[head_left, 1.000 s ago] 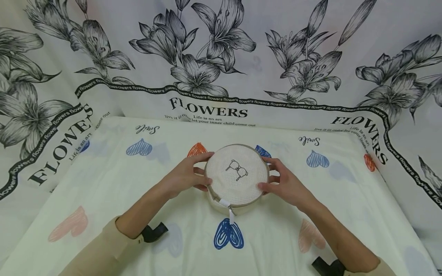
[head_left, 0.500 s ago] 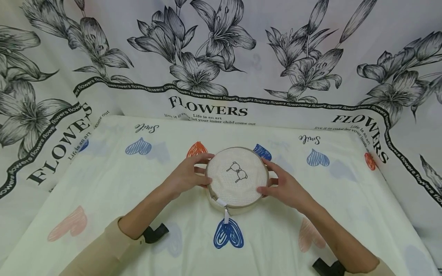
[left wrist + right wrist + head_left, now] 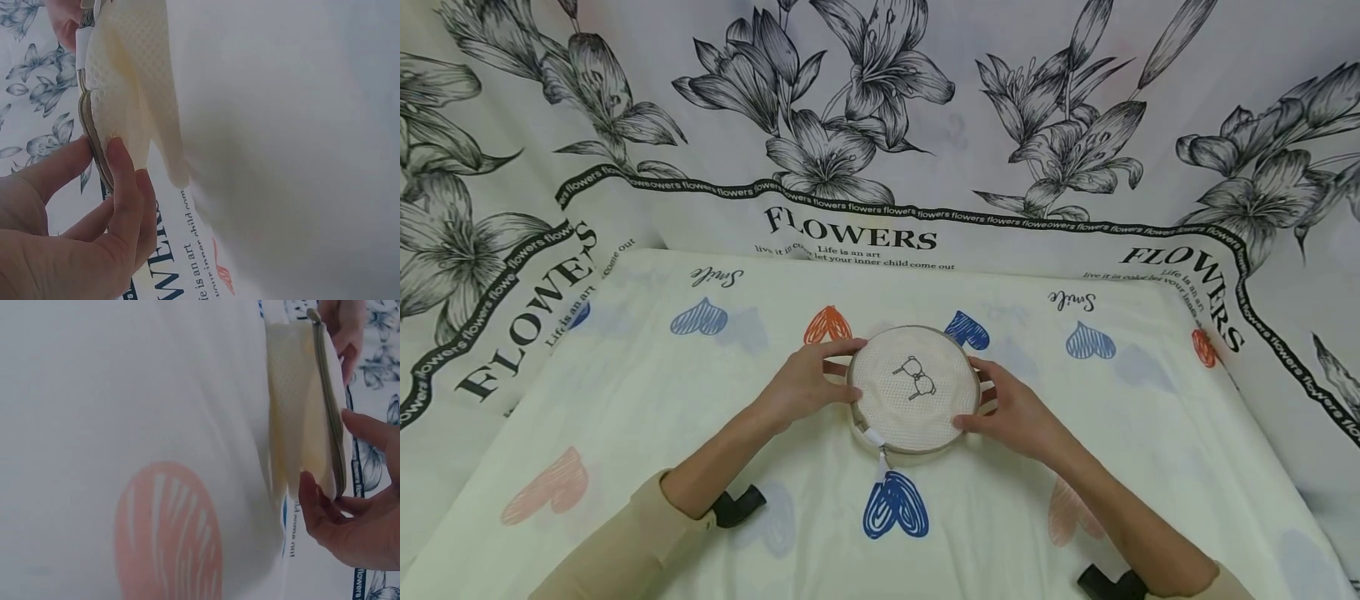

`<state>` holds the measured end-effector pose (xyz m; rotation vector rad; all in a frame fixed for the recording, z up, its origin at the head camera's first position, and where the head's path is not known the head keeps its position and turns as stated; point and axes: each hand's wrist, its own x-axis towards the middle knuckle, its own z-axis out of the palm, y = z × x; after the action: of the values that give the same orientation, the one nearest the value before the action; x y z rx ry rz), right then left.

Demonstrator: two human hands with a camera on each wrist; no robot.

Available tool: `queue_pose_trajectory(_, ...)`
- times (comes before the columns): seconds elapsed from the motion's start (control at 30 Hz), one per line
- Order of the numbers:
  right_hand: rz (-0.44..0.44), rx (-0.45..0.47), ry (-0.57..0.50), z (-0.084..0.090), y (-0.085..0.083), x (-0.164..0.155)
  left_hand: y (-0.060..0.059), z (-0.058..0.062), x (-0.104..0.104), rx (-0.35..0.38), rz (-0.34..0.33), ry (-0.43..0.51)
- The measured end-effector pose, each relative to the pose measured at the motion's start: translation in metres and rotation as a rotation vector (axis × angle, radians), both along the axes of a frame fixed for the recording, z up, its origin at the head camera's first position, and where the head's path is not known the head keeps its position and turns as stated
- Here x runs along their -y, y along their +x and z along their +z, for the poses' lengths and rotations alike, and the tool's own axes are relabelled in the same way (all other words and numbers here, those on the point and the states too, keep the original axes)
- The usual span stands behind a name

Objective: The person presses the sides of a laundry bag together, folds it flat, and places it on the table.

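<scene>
A round cream mesh laundry bag [image 3: 917, 421] with a line drawing of a bra on its lid sits in the middle of the covered table. A zip [image 3: 330, 406] runs around its rim, with a white tab [image 3: 882, 458] hanging at the near left. My left hand [image 3: 805, 379] pinches the left edge, thumb on the lid and fingers at the side. On the opposite edge my right hand [image 3: 1018, 412] grips the rim the same way. In the left wrist view the mesh side wall [image 3: 128, 81] sags in folds under the zip.
A pale tablecloth [image 3: 685, 433] printed with hearts covers the table. Behind it hangs a white curtain [image 3: 700, 221] with black flowers and lettering. Dark straps [image 3: 737, 506] show below both forearms, near beige sleeves.
The bag's lid has come slightly lower and nearer, with both hands moving along. Its white zip tab has shifted left. Both hands keep their hold on the rim.
</scene>
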<state>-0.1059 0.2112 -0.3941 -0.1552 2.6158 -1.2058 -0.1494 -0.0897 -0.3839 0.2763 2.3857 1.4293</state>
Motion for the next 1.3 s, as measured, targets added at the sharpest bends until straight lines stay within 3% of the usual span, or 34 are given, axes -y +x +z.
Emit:
queue_pose_trajectory(0.4,0.023,-0.022,0.071,-0.003,0.004,0.006,-0.004,-0.006,-0.004,-0.063,-0.017,-0.177)
queue_pose_trajectory(0.67,0.051,-0.048,0.146,-0.007,0.006,0.008,-0.002,-0.005,-0.007,-0.04,-0.017,-0.174)
queue_pose_trajectory(1.3,0.056,-0.038,0.322,-0.008,0.006,0.015,-0.004,-0.014,-0.007,-0.086,-0.054,-0.233)
